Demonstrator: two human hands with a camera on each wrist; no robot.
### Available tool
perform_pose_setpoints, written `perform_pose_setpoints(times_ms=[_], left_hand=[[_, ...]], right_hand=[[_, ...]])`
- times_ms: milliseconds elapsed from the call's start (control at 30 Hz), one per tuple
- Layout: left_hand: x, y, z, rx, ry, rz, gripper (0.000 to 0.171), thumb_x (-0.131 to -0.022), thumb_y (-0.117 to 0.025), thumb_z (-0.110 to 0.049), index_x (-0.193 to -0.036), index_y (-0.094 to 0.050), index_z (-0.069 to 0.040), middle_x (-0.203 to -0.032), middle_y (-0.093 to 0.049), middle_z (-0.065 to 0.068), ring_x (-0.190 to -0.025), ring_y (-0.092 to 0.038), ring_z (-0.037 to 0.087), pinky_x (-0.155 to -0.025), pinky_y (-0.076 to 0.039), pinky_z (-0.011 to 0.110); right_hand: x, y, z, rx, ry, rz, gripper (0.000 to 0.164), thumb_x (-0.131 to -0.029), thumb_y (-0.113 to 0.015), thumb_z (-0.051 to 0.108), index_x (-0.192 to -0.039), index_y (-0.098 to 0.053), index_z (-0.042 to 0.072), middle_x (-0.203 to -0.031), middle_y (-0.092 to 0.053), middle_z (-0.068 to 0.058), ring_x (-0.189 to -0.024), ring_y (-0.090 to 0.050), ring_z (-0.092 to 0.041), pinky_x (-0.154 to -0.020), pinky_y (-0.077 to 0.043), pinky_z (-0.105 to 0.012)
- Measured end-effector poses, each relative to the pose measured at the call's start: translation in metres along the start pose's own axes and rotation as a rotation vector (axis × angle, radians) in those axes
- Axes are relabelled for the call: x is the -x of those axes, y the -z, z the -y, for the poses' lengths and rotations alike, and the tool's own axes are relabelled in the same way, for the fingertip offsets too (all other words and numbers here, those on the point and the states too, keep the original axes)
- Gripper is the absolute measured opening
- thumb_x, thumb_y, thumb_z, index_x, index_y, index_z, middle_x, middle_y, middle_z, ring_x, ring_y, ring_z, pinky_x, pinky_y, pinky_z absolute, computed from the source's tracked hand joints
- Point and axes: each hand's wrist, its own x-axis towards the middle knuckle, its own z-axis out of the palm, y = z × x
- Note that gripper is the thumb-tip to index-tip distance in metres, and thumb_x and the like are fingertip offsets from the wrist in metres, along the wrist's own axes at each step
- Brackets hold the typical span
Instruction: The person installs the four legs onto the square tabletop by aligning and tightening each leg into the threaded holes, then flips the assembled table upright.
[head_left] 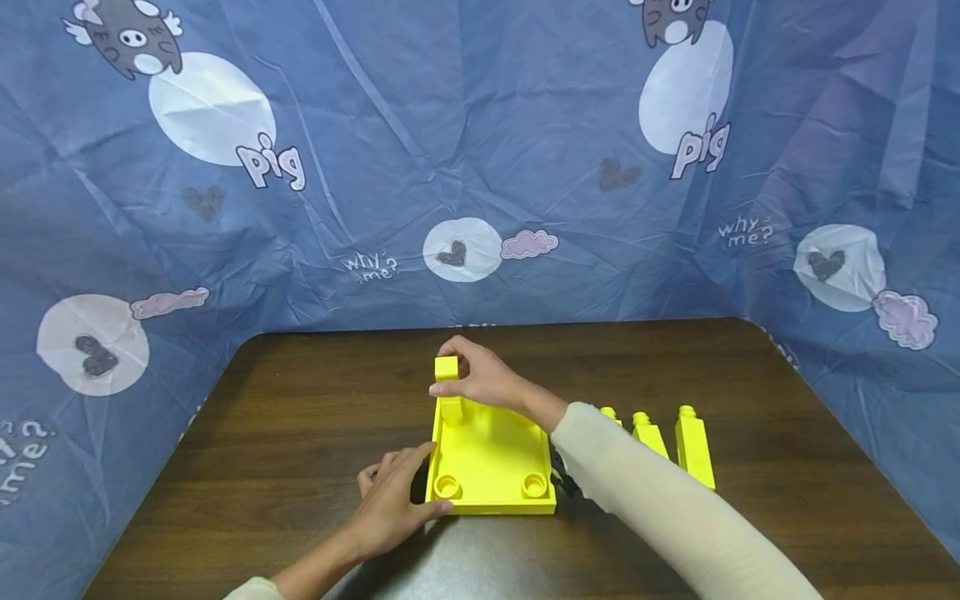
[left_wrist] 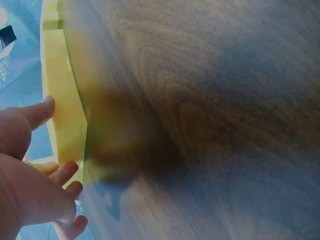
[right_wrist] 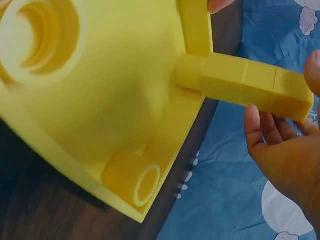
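Observation:
A yellow toy tabletop (head_left: 491,462) lies underside up, with a low rim and round corner sockets. At its far left corner a square yellow table leg (right_wrist: 240,80) stands upright, its narrow round end in the socket. My right hand (head_left: 486,377) holds this leg near the top between thumb and fingers. My left hand (head_left: 390,504) grips the tabletop's near left corner, thumb on the near rim and fingers along the left side. Both near sockets (right_wrist: 147,185) show bare; the far right one is largely hidden behind the right arm.
To the right of the tabletop lie three more yellow legs (head_left: 693,450) with threaded round ends, one partly covered by the right sleeve (head_left: 637,492). A small black object (head_left: 562,477) pokes out beside the tabletop. Blue patterned cloth (head_left: 480,167) hangs behind the brown wooden table (head_left: 322,400).

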Motion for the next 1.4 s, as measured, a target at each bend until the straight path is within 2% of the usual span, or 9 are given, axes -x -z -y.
perform_pose_setpoints(times_ms=[133, 233, 367, 533, 767, 900, 1067, 1233, 1400], left_hand=[[0.000, 0.000, 0.000, -0.006, -0.003, -0.003, 0.078, -0.077, -0.088, -0.031, -0.142, -0.053, -0.006, -0.132, -0.061, 0.011, -0.122, -0.049, 0.034, -0.097, -0.020, 0.063], [0.000, 0.000, 0.000, -0.009, -0.003, -0.003, 0.078, -0.077, -0.089, -0.031, -0.142, -0.053, -0.006, -0.132, -0.061, 0.011, -0.122, -0.049, 0.034, -0.097, -0.020, 0.063], [0.000, 0.000, -0.001, -0.006, -0.002, -0.001, 0.078, -0.077, -0.089, -0.031, -0.142, -0.053, -0.006, -0.133, -0.060, 0.011, -0.122, -0.048, 0.034, -0.097, -0.020, 0.063], [0.001, -0.001, 0.000, -0.009, 0.002, -0.002, 0.078, -0.077, -0.089, -0.031, -0.142, -0.053, -0.007, -0.133, -0.061, 0.010, -0.123, -0.048, 0.033, -0.097, -0.020, 0.063], [0.000, 0.000, 0.000, 0.002, 0.005, 0.007, 0.079, -0.078, -0.088, -0.033, -0.143, -0.052, -0.007, -0.135, -0.060, 0.010, -0.123, -0.048, 0.034, -0.097, -0.019, 0.064], [0.000, 0.000, 0.000, 0.002, 0.004, 0.007, 0.079, -0.078, -0.088, -0.032, -0.143, -0.052, -0.007, -0.135, -0.060, 0.010, -0.124, -0.047, 0.033, -0.097, -0.019, 0.063], [0.000, 0.001, -0.001, 0.004, 0.001, 0.006, 0.079, -0.078, -0.088, -0.032, -0.143, -0.052, -0.006, -0.134, -0.060, 0.011, -0.124, -0.047, 0.034, -0.097, -0.019, 0.063], [0.001, 0.001, -0.001, 0.007, -0.001, 0.006, 0.078, -0.078, -0.088, -0.031, -0.143, -0.052, -0.006, -0.134, -0.060, 0.011, -0.124, -0.047, 0.035, -0.098, -0.019, 0.064], [0.000, 0.001, -0.001, 0.005, 0.003, 0.011, 0.078, -0.078, -0.088, -0.031, -0.143, -0.052, -0.006, -0.134, -0.060, 0.011, -0.123, -0.048, 0.034, -0.097, -0.019, 0.063]], right_hand=[[0.000, 0.007, -0.004, 0.008, 0.036, 0.067, 0.058, -0.095, -0.071, 0.020, -0.147, -0.049, 0.008, -0.149, -0.049, -0.009, -0.132, -0.047, -0.028, -0.107, -0.039, -0.045], [0.000, 0.013, -0.005, 0.012, 0.047, 0.105, 0.053, -0.099, -0.064, 0.018, -0.149, -0.050, 0.009, -0.150, -0.049, -0.009, -0.138, -0.043, -0.028, -0.110, -0.036, -0.048], [-0.001, 0.015, -0.004, 0.009, 0.029, 0.096, 0.040, -0.101, -0.061, 0.012, -0.141, -0.060, 0.009, -0.140, -0.057, -0.009, -0.128, -0.051, -0.025, -0.105, -0.042, -0.043], [-0.004, 0.007, -0.003, -0.021, -0.002, -0.006, 0.026, -0.093, -0.073, 0.011, -0.116, -0.064, 0.006, -0.110, -0.065, -0.007, -0.099, -0.057, -0.020, -0.088, -0.047, -0.031], [-0.002, -0.003, 0.000, -0.067, -0.061, -0.080, 0.038, -0.088, -0.081, 0.021, -0.096, -0.046, 0.008, -0.078, -0.046, -0.005, -0.069, -0.046, -0.016, -0.065, -0.038, -0.026], [-0.001, -0.002, -0.002, -0.058, -0.026, -0.048, 0.036, -0.090, -0.079, 0.020, -0.107, -0.051, 0.006, -0.092, -0.055, -0.007, -0.079, -0.052, -0.018, -0.072, -0.043, -0.027], [-0.002, 0.008, -0.005, -0.017, 0.065, 0.052, 0.051, -0.094, -0.072, 0.019, -0.140, -0.053, 0.006, -0.137, -0.056, -0.011, -0.107, -0.053, -0.021, -0.093, -0.045, -0.033], [-0.003, 0.016, -0.004, 0.003, 0.066, 0.137, 0.046, -0.099, -0.064, 0.015, -0.144, -0.056, 0.010, -0.137, -0.056, -0.010, -0.109, -0.051, -0.022, -0.095, -0.043, -0.037], [-0.005, 0.014, -0.001, -0.003, 0.017, 0.124, 0.037, -0.098, -0.064, 0.004, -0.135, -0.063, 0.009, -0.134, -0.060, -0.008, -0.116, -0.053, -0.023, -0.100, -0.044, -0.037]])
